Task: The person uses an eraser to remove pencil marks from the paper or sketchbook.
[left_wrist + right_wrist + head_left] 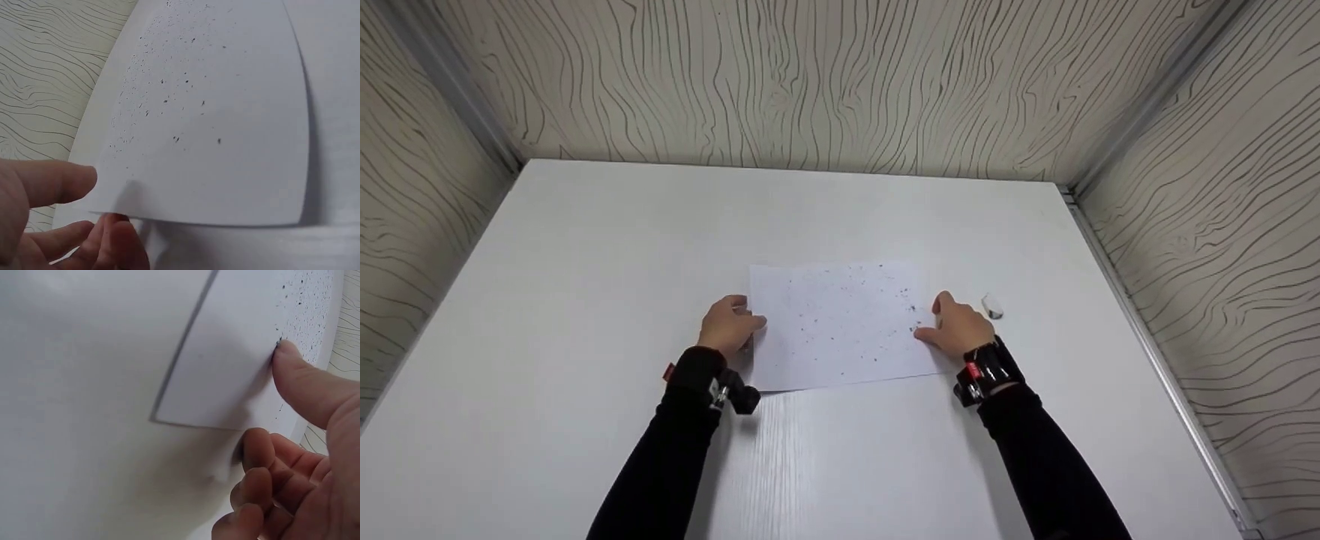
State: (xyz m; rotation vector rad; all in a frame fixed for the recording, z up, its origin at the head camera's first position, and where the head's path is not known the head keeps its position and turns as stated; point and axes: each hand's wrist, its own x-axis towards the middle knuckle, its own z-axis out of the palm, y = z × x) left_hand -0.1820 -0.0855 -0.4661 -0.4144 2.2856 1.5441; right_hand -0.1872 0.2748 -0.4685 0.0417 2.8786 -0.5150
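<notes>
A white sheet of paper (840, 322) lies in the middle of the table, dotted with small dark specks (911, 307). My left hand (729, 326) holds its left edge, thumb over the paper and fingers at the edge. In the left wrist view that edge of the sheet (247, 185) stands a little raised, with shadow below. At the opposite edge, my right hand (960, 326) grips the sheet, the thumb (298, 371) on its top face and the other fingers curled by the rim. A small white eraser with a dark end (992, 306) lies just right of this hand.
The white table (607, 240) meets patterned wall panels (810, 82) at the back and sides. Metal strips (1155, 382) run along its right edge. Black camera straps (701, 375) sit on both wrists.
</notes>
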